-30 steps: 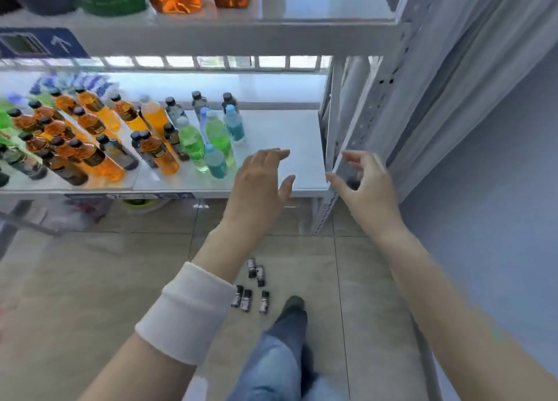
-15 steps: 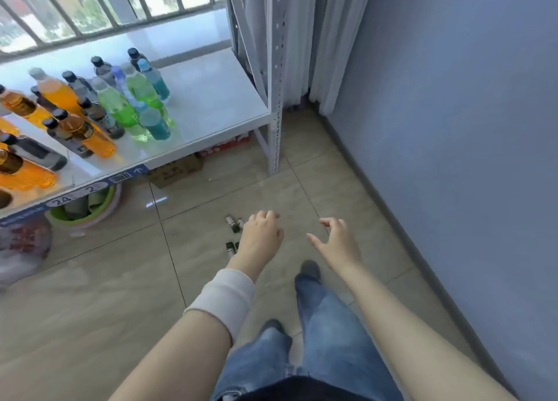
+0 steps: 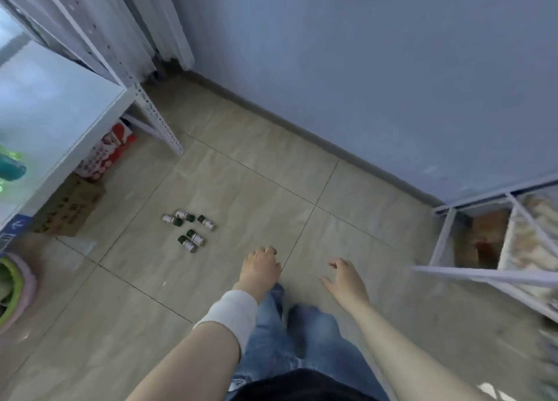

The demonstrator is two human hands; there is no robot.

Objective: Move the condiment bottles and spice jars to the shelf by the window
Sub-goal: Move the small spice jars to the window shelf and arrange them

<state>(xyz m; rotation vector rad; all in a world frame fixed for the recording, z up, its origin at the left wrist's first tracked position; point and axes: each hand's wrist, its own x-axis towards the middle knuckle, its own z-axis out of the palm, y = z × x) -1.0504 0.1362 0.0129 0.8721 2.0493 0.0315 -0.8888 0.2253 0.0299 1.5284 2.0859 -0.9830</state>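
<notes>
Closest to you, your jeans [image 3: 290,343] fill the bottom of the view. Both forearms reach out over them, and a white wristband [image 3: 229,316] is wrapped round the left one. Your left hand [image 3: 261,269] hangs palm down with its fingers loosely curled under, holding nothing. Your right hand [image 3: 347,281] is just beside it, fingers relaxed and slightly spread, also holding nothing. Both are above the tiled floor [image 3: 120,325].

Ahead and to the left of your left hand, a small cluster of spice jars [image 3: 188,230] sits on the tiles (dark green caps, pale labels; too blurred to tell whether they stand or lie). They are on the floor in front of the shelf, not on it.

Farther left, a cardboard box [image 3: 69,210] and a red-and-white packet [image 3: 102,156] sit under the white shelf [image 3: 60,107], whose top carries a teal bottle [image 3: 12,169] at the far left edge. A second metal rack [image 3: 483,275] stands off to your right. Beyond, a pale curtain [image 3: 142,23] hangs in the corner beside the blue wall [image 3: 377,68].
</notes>
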